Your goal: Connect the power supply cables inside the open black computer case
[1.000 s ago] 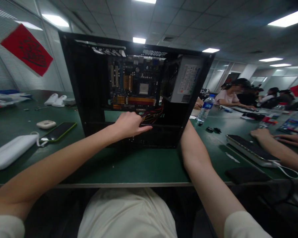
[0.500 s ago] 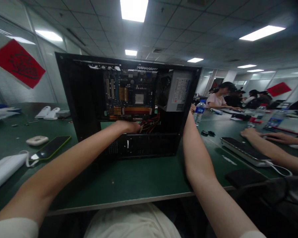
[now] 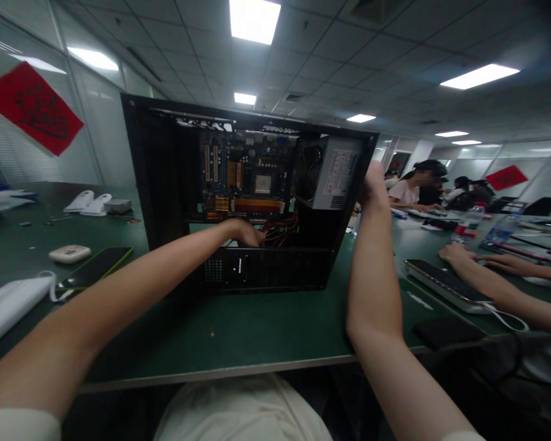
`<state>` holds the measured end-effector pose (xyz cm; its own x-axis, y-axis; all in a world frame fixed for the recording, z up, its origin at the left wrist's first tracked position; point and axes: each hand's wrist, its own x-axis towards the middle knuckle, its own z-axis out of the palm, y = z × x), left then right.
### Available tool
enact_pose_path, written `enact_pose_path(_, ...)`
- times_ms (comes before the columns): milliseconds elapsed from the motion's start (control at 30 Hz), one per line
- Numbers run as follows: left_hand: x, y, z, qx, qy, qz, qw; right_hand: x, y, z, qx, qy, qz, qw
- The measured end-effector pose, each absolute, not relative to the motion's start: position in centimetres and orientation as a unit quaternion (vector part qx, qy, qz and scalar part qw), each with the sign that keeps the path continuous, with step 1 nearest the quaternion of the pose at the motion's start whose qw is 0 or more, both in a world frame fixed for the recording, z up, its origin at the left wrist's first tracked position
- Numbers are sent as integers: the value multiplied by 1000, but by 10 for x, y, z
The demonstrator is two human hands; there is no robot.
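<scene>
A black computer case stands on the green table with its open side facing me. Inside it are a motherboard and a grey power supply at the upper right. My left hand reaches into the lower part, its fingers closed at a bundle of coloured power cables; the fingertips are partly hidden. Along the outside of the case's right wall, near the upper part, is my right hand. Its fingers are out of sight behind the edge.
Left on the table lie a phone, a white earbud case and a white power bank. To the right are a black-topped device, bottles and another person's arm. The table's front edge is close to me.
My right hand has risen along the outside of the case's right wall. The case sits slightly further right in view and leans a little differently. My left hand stays at the cables.
</scene>
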<state>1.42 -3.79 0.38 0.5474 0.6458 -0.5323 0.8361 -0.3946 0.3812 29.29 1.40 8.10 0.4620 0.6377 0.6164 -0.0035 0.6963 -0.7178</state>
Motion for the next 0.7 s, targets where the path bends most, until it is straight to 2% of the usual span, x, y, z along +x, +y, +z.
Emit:
enact_pose_path(100, 6, -40, 8, 836, 446, -103, 301, 302, -11, 101, -301, -486, 220, 790)
enact_pose_path(167, -1, -43, 15, 857, 432, -61, 274, 305, -36, 112, -285, -510, 181, 791)
enact_pose_path(300, -13, -59, 37, 887, 407, -36, 216, 296, -93, 123, -151, -544, 83, 821)
enact_pose_path(367, -17, -70, 53, 891, 404, -21, 207, 283, -119, 123, -80, -608, 80, 786)
enact_pose_path(467, -27, -86, 78, 900, 408, 34, 148, 257, -149, 118, -87, -756, 96, 642)
enact_pose_path(533, -36, -93, 91, 901, 409, 74, 121, 239, -155, 112, -147, -854, 101, 488)
enact_pose_path(633, -51, -101, 102, 880, 423, 181, 116, 211, -143, 100, -218, -931, 69, 284)
enact_pose_path(700, -57, -109, 107, 862, 419, 257, 129, 194, -125, 94, -233, -951, 67, 193)
